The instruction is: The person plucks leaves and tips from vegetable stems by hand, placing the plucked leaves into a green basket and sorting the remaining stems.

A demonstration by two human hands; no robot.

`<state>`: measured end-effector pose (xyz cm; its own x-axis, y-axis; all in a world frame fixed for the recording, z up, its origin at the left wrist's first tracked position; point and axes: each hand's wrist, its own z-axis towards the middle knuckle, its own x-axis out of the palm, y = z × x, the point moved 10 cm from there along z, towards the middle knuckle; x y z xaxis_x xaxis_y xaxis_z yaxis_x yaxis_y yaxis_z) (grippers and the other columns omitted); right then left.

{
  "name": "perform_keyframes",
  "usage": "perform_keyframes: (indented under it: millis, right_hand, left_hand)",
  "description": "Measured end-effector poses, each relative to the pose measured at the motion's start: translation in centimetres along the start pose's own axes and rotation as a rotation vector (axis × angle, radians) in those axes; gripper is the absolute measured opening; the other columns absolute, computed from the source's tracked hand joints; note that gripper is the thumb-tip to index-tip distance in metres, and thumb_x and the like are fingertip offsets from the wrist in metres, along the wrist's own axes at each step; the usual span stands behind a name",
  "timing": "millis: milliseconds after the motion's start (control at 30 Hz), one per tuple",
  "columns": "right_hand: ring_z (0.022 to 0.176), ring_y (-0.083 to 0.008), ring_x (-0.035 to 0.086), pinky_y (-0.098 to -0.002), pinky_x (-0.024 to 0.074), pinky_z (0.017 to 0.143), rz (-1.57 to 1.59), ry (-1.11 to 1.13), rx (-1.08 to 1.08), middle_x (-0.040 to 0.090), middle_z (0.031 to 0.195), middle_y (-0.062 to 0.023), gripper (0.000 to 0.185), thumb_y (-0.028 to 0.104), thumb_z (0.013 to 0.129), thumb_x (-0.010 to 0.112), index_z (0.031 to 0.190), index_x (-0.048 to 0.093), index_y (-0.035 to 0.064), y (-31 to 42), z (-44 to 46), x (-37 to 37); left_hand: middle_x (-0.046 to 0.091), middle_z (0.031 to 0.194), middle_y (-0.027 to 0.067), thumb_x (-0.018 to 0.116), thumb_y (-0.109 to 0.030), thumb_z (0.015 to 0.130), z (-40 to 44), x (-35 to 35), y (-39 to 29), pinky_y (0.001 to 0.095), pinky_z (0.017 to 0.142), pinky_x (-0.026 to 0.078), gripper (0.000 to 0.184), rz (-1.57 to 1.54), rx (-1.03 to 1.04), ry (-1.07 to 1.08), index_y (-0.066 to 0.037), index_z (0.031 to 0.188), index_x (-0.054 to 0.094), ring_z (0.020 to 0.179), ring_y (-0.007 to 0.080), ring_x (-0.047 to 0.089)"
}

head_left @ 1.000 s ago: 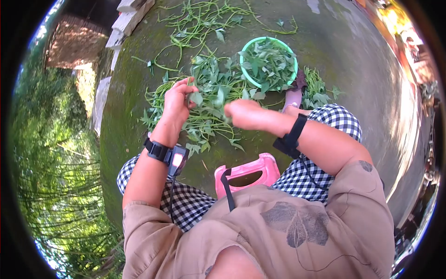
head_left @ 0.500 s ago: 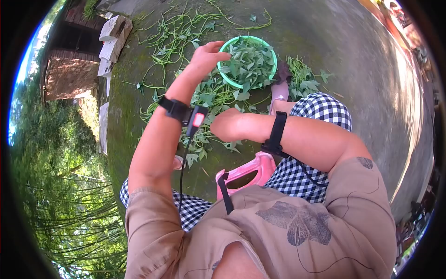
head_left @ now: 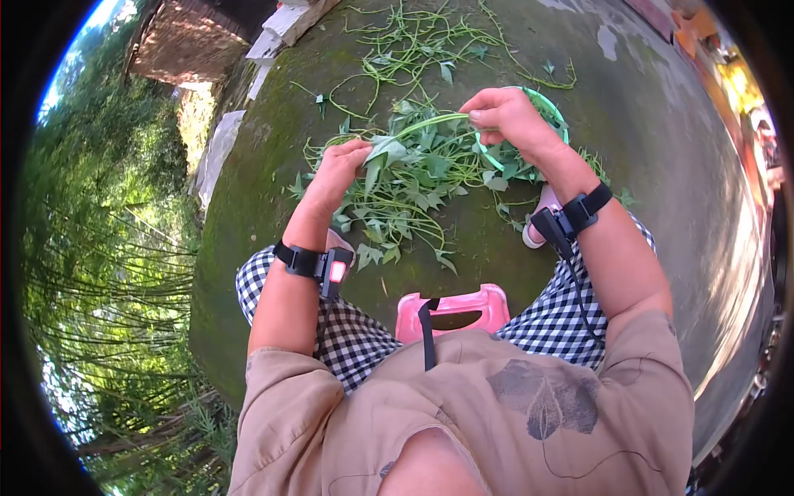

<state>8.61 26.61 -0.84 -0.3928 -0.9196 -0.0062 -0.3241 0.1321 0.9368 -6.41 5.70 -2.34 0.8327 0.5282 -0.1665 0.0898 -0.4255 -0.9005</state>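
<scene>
A bunch of leafy green vine stems [head_left: 432, 122] stretches between my two hands above the ground. My right hand [head_left: 514, 122] pinches the stem end at the upper right, in front of the green-rimmed basin. At the leafy end, my left hand [head_left: 337, 172] has its fingers closed on a broad lobed leaf [head_left: 385, 152]. Part of the basin [head_left: 565, 124] and most of the leaves in it are hidden behind my right hand and wrist. Under my hands lies a pile of leafy vines [head_left: 405, 207] on the ground.
Long bare stems [head_left: 422, 37] lie strewn farther off. A pink plastic stool [head_left: 495, 307] is between my legs. Pale stone blocks [head_left: 219, 153] line the left edge of the mossy concrete, with greenery beyond. My shoe [head_left: 533, 231] is close to the basin.
My right hand has moved up and right, toward the basin; my left hand has come down from the basin's rim to the pile. A vine is now held between them. The view has shifted.
</scene>
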Motion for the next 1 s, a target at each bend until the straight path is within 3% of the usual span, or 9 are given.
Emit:
perform_keyframes:
  millis: [200,233,333,367,467,600,733,800,1000]
  right_hand:
    - [0.066,-0.0068,0.056,-0.0220,0.0470,0.059,-0.133,-0.113,-0.041,0.060,0.082,0.0015,0.020,0.008,0.086,0.062,0.105,0.067,0.0043,0.7,1.5,1.5]
    - [0.056,-0.0076,0.054,-0.0229,0.0450,0.050,-0.125,-0.162,-0.071,0.060,0.074,0.0000,0.017,0.003,0.082,0.067,0.099,0.066,0.0012,0.6,2.0,1.4]
    - [0.053,-0.0077,0.052,-0.0224,0.0425,0.048,-0.214,-0.222,-0.075,0.059,0.071,-0.0001,0.019,0.003,0.082,0.067,0.101,0.066,0.0014,-0.2,3.1,1.3]
    - [0.052,-0.0086,0.054,-0.0216,0.0415,0.047,-0.188,-0.253,-0.085,0.060,0.070,-0.0007,0.018,0.004,0.084,0.066,0.101,0.065,0.0003,-0.6,3.3,1.1]
    - [0.054,-0.0101,0.059,-0.0213,0.0412,0.046,0.140,-0.171,0.055,0.062,0.072,-0.0021,0.016,0.005,0.086,0.066,0.100,0.065,-0.0009,-2.2,4.1,2.3]
    - [0.057,-0.0161,0.063,-0.0228,0.0417,0.046,0.311,0.001,0.083,0.063,0.074,-0.0054,0.016,0.009,0.089,0.064,0.103,0.062,-0.0003,-1.8,4.6,4.8]
    - [0.064,-0.0189,0.063,-0.0247,0.0428,0.052,0.383,0.105,0.091,0.059,0.073,-0.0040,0.021,0.014,0.092,0.062,0.109,0.060,0.0021,-0.7,4.4,6.9]
    - [0.065,-0.0189,0.063,-0.0248,0.0429,0.052,0.383,0.116,0.085,0.059,0.073,-0.0039,0.021,0.015,0.093,0.062,0.110,0.060,0.0026,-0.5,4.6,7.5]
    - [0.065,-0.0189,0.063,-0.0249,0.0427,0.053,0.390,0.160,0.070,0.060,0.073,-0.0040,0.021,0.015,0.093,0.062,0.110,0.061,0.0030,-0.6,5.1,9.0]
  left_hand:
    - [0.066,0.093,0.0105,0.057,-0.024,0.094,2.1,-1.1,1.1,0.0402,0.074,0.057,0.030,-0.520,-0.126,0.045,0.004,0.101,0.064,0.080,0.0208,0.064]
    - [0.064,0.091,0.0112,0.054,-0.022,0.095,2.2,-2.1,1.1,0.0444,0.073,0.058,0.026,-0.538,-0.166,-0.023,0.002,0.099,0.063,0.077,0.0214,0.063]
    - [0.063,0.087,0.0105,0.052,-0.020,0.095,3.5,-3.5,-0.2,0.0443,0.073,0.057,0.024,-0.702,-0.024,0.081,0.002,0.101,0.061,0.074,0.0216,0.062]
    - [0.063,0.082,0.0103,0.050,-0.021,0.096,3.7,-3.5,-0.9,0.0449,0.073,0.055,0.025,-0.777,0.008,0.141,0.000,0.101,0.061,0.073,0.0232,0.062]
    - [0.063,0.079,0.0106,0.050,-0.026,0.096,3.7,-5.1,-1.6,0.0448,0.072,0.054,0.028,-0.887,0.013,0.024,-0.001,0.100,0.061,0.074,0.0255,0.063]
    - [0.064,0.079,0.0108,0.052,-0.031,0.094,4.4,-7.2,2.7,0.0425,0.071,0.054,0.030,-0.900,-0.157,-0.176,-0.003,0.098,0.062,0.074,0.0263,0.064]
    - [0.064,0.078,0.0109,0.053,-0.027,0.092,4.1,-5.2,2.8,0.0395,0.067,0.053,0.027,-0.806,-0.200,-0.126,-0.002,0.099,0.061,0.071,0.0247,0.063]
    - [0.067,0.079,0.0078,0.058,-0.019,0.090,4.0,-4.2,2.2,0.0308,0.070,0.052,0.021,-0.727,-0.183,-0.085,-0.003,0.100,0.066,0.069,0.0176,0.064]
    - [0.066,0.087,0.0048,0.066,-0.011,0.085,3.2,-2.5,-1.5,0.0292,0.072,0.051,0.029,-0.619,0.037,-0.028,-0.003,0.113,0.065,0.078,0.0118,0.062]
